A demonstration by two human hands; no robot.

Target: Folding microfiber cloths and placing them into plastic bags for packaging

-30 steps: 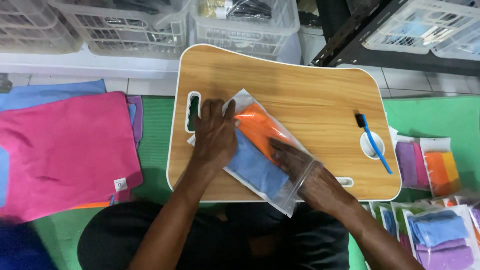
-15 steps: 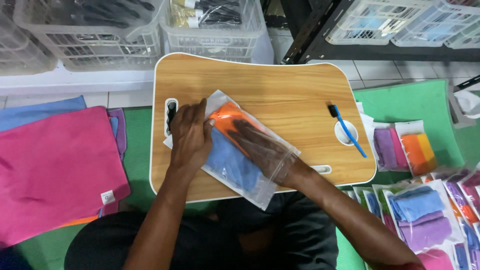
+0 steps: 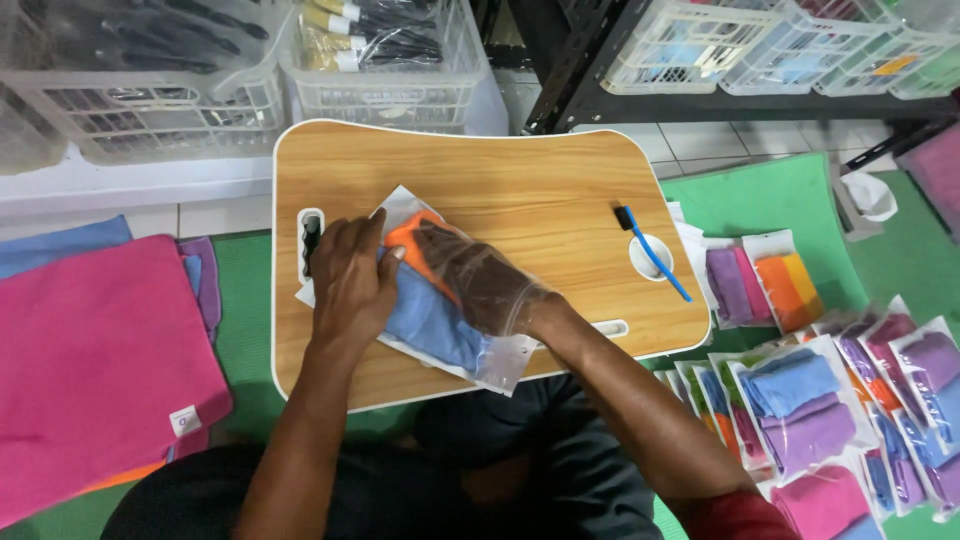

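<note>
- Bare wood lies open across the far half of the lap table [image 3: 520, 170], clear for a hand to pass.
- A blue brush [image 3: 652, 252] blocks the right edge.
- White baskets [image 3: 380, 75] wall off the far side.
- Packed cloth bags [image 3: 800, 400] crowd the floor to the right.

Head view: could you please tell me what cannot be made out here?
- Right hand: inside the clear bag, its fingertips blurred by the plastic.
- Blue cloth: partly covered by the left hand.
- Orange cloth: mostly hidden by both hands.
- Pink cloth: cut off by the left edge.
</note>
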